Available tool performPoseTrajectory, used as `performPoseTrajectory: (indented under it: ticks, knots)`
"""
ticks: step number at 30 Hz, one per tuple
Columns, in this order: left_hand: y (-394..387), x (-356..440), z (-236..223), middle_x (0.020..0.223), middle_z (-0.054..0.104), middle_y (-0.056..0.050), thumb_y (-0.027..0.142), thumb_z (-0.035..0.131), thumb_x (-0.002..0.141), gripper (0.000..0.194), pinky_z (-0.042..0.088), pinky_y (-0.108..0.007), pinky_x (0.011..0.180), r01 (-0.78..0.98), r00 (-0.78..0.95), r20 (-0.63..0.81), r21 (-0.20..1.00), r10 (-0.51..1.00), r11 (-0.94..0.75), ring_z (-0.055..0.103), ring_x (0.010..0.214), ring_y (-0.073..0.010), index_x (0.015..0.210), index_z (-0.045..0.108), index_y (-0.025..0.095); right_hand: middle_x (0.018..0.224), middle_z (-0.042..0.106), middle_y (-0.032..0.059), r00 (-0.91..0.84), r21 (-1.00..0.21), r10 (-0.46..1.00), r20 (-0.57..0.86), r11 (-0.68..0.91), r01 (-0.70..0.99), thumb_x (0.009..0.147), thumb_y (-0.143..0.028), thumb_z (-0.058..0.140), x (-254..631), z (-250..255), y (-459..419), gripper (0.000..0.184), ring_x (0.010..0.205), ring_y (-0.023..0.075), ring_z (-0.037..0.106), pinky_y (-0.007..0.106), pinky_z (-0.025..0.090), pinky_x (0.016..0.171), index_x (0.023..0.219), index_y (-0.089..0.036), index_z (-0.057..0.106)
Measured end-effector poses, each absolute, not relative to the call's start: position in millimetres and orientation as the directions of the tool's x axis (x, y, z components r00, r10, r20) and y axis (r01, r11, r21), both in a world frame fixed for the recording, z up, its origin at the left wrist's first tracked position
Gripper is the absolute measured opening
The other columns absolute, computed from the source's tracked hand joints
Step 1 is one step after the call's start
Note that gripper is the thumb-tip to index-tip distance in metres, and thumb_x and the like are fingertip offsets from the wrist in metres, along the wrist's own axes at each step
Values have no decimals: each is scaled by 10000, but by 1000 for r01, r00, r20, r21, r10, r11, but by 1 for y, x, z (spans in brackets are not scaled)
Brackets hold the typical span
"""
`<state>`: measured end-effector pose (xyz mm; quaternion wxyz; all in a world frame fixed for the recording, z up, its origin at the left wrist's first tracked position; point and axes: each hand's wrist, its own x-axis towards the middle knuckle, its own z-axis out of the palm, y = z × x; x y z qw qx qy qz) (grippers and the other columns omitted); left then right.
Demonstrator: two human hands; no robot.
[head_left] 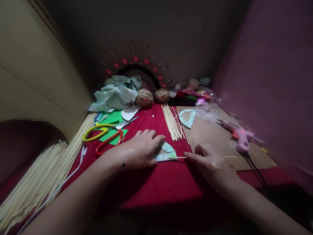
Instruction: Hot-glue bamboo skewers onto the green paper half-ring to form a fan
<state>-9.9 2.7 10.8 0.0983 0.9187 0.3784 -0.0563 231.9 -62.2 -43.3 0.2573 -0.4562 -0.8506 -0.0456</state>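
My left hand [139, 148] lies flat on the red cloth [166, 182], fingers stretched out and pressing on a pale green fabric-covered curved piece [167, 151]. My right hand [210, 163] is closed in a pinch on a thin wooden stick [179, 157] that lies across the bottom edge of that piece. The stick runs on to the right behind the hand, over the brown board [220, 137].
A second fabric-covered arch [187, 118] and a bundle of sticks [173, 125] lie further back. Yellow and red scissors [105, 133] rest on green paper at left. A pink glue gun [241, 137] sits at right. Twine balls [144, 97], crumpled fabric [116, 93] and long sticks [36, 176] surround.
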Motion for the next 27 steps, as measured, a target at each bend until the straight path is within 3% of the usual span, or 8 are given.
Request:
performPoseTrajectory:
  ticks: [6, 11, 18, 27]
  knots:
    - [3, -12, 11, 1113, 498, -90, 375, 618, 745, 606, 369, -391, 812, 709, 705, -185, 157, 685, -687, 453, 965, -277, 1304, 410, 265, 673, 484, 50, -411, -175, 775, 481, 544, 821, 882, -140, 475, 232, -48, -59, 259, 600, 156, 454, 279, 368, 511, 840, -206, 721]
    - [3, -11, 11, 1166, 478, -92, 544, 629, 731, 680, 363, -379, 830, 725, 689, -195, 177, 698, -666, 430, 1014, -287, 1310, 407, 265, 714, 510, 72, -434, -176, 766, 474, 566, 806, 867, -106, 468, 234, -50, -58, 279, 658, 177, 470, 295, 389, 551, 906, -192, 731]
    - [4, -5, 1, 1134, 488, -85, 458, 667, 732, 620, 366, -361, 814, 701, 713, -142, 156, 687, -696, 432, 970, -262, 1264, 433, 244, 839, 579, 124, -454, -213, 784, 423, 574, 791, 880, -129, 477, 223, -43, -61, 259, 771, 216, 482, 356, 422, 665, 1045, -115, 675]
    - [5, -4, -1, 1114, 490, -81, 445, 678, 728, 576, 370, -356, 798, 704, 710, -141, 159, 690, -692, 439, 951, -256, 1227, 466, 253, 765, 596, 76, -493, -254, 726, 479, 652, 714, 919, -114, 408, 222, -58, -51, 271, 745, 192, 482, 333, 406, 670, 925, -164, 674]
